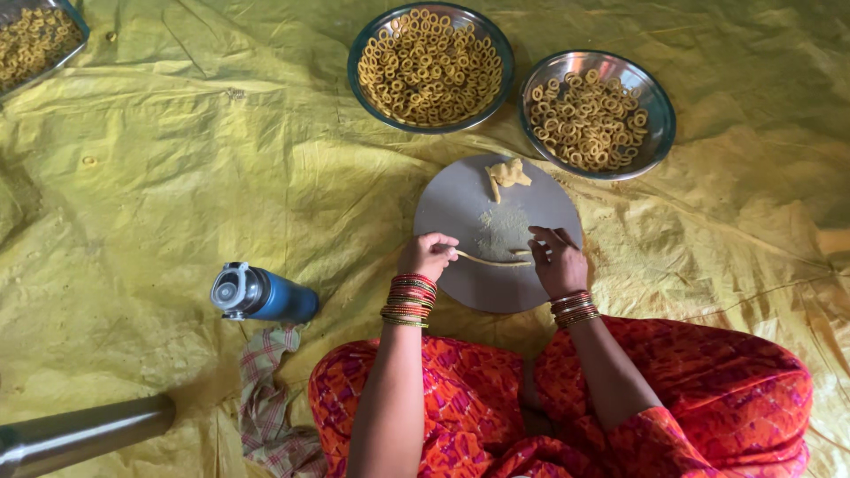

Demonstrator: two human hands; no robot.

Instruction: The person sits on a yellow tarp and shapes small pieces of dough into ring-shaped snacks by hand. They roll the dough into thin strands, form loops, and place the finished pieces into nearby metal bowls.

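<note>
Fingers (pixel 440 241) of my left hand (pixel 427 257) are pinched down on one end of a thin dough strand (pixel 492 260), and the right hand (pixel 556 262) has its fingertips curled onto the other end, so both hands are grasping the same strip. From the head view, that strand lies stretched across the near half of a round grey board (pixel 460 199), just in front of a dusting of flour in the board's middle. At the far edge of the board sits a small lump of dough (pixel 507 173), well apart from my hands. Stacks of red and gold bangles (pixel 408 300) ring both wrists. Beyond the board I've got two steel bowls side by side: the left one (pixel 431 65) heaped with little dough rings, the right one (pixel 597 113) with a thinner layer of them. A tray (pixel 80 31) with more rings peeks in at the top left corner. Everything rests on a crinkled yellow sheet (pixel 177 177). To my left a blue bottle (pixel 262 295) lies on its side, a checked cloth (pixel 270 398) just beside it, and a metal cylinder (pixel 84 434) pokes in at the bottom left. My orange-patterned lap fills the bottom.
</note>
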